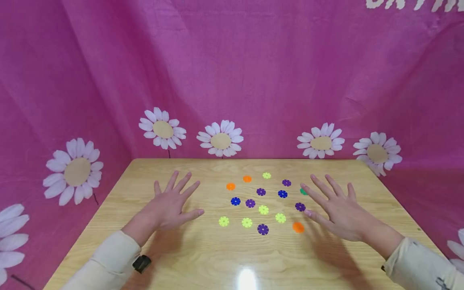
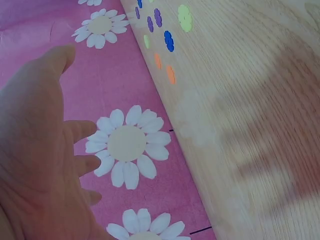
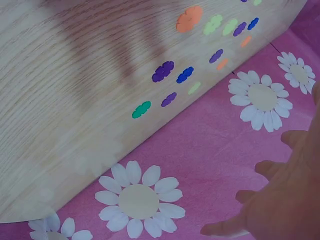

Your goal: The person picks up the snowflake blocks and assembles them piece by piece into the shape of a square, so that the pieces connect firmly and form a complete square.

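Hovering over the wooden desk (image 1: 203, 257), the left hand (image 1: 171, 207) and the right hand (image 1: 342, 213) are held with fingers fanned wide, and nothing is gripped by either. The left hand is poised between the desk's left edge and the scatter of notched discs (image 1: 261, 192), its thumb aimed towards them and well apart from the nearest, a yellow-green disc (image 1: 224, 221). By the right thumb a purple disc (image 1: 300, 206) is nearly met in the head view, though in the right wrist view the fingers are shown apart from it; the green disc (image 1: 303, 192) is partly covered by the right index finger. An orange disc (image 1: 298, 227) is found on the near side of that hand. All the discs are laid singly and flat, slightly nearer the desk's right edge than its left, and none is set close against the far edge; the near edge is not shown. Beyond the far edge, a magenta cloth (image 1: 253, 80) is hung, decorated with white daisies (image 1: 221, 141). The step in hand is best judged as a ready pose, with no disc yet picked up. For the next move, a lowered hand and a fingertip pinch at a disc's thin rim would probably be called for, with neighbouring discs left undisturbed.
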A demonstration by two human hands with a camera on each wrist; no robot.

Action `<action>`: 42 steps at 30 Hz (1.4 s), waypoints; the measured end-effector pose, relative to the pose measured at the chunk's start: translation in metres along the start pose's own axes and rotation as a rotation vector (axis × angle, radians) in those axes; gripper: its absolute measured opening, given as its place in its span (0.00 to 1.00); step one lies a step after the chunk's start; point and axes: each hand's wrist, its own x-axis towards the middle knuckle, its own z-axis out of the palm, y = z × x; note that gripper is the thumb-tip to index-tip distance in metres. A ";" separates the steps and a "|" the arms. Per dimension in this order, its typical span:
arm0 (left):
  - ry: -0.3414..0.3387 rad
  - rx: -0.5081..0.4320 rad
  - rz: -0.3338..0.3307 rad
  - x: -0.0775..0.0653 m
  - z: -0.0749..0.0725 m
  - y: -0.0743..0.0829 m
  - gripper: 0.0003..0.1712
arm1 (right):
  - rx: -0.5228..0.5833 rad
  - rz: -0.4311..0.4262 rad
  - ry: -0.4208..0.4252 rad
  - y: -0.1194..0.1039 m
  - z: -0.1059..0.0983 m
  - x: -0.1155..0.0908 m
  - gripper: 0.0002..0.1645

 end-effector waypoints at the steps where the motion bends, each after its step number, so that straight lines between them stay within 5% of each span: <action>1: -0.001 -0.004 0.005 0.000 0.001 0.001 0.48 | 0.008 0.003 -0.002 0.000 0.000 0.000 0.42; 11: -0.025 -0.004 0.066 0.007 0.011 0.016 0.46 | 0.014 0.001 -0.030 -0.003 0.003 0.001 0.42; 24: -0.116 -0.137 0.181 0.028 0.054 0.030 0.29 | 0.059 -0.012 -0.088 0.000 0.043 0.001 0.35; 32: -0.075 -0.046 0.263 0.034 0.079 0.032 0.24 | 0.024 -0.036 -0.095 -0.004 0.063 -0.002 0.27; 42: -0.029 -0.101 0.231 0.040 0.087 0.034 0.17 | -0.009 -0.049 -0.065 0.000 0.076 0.002 0.19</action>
